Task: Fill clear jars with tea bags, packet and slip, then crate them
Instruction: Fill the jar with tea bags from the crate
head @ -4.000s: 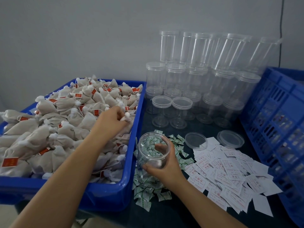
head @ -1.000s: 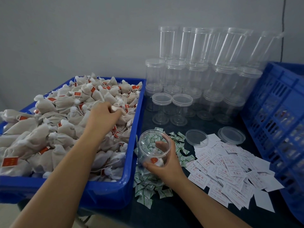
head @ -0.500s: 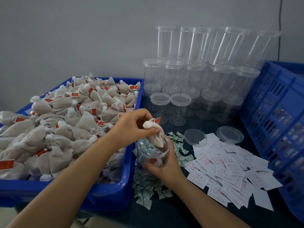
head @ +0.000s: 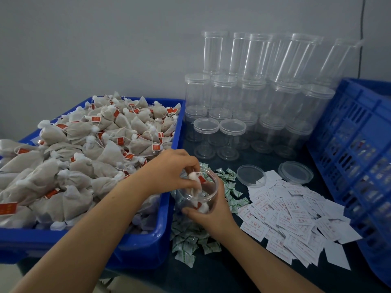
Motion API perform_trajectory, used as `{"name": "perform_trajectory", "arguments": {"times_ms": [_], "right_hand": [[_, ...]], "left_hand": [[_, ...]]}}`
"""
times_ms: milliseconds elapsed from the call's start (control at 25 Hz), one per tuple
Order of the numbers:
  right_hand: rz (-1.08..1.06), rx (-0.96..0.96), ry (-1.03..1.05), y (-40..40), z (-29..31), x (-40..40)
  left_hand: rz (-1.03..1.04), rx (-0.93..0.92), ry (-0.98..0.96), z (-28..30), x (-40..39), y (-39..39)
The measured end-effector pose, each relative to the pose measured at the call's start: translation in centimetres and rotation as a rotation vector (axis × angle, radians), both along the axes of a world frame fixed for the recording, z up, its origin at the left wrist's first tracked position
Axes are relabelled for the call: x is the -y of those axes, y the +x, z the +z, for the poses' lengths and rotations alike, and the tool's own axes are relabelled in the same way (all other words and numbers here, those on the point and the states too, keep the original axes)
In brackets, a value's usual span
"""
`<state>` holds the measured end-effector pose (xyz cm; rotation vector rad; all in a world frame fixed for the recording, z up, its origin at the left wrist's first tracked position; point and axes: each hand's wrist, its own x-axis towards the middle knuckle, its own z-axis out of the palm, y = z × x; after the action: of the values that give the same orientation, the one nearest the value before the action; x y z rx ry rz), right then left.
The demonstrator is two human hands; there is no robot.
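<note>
Filling has barely begun: the left hand (head: pixel 169 172) pinches a white mesh tea bag (head: pixel 195 180) into the open clear plastic jar (head: pixel 196 195) gripped by the right hand (head: pixel 211 214), 1 bag inside. Green-white packets (head: pixel 186 240), white paper slips (head: pixel 296 218), lidding and the blue slatted crate (head: pixel 359 144) remain.

**Both hands meet at centre**

The left hand (head: pixel 169 172) reaches in from the lower left, knuckles up, its fingers (head: pixel 191 182) curled downward in a pinch. The right hand (head: pixel 208 210) sits just beneath it, fingers wrapped in a grip, forearm angling from the lower right.
</note>
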<state>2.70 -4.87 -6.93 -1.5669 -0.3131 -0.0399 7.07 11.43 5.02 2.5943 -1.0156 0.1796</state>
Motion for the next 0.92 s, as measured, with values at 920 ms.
{"name": "perform_trajectory", "arguments": {"times_ms": [920], "right_hand": [[-0.065,-0.028,-0.099,-0.3,0.1,0.2]], "left_hand": [[0.612,0.201,-0.019,-1.7,-3.2,10.5]]}}
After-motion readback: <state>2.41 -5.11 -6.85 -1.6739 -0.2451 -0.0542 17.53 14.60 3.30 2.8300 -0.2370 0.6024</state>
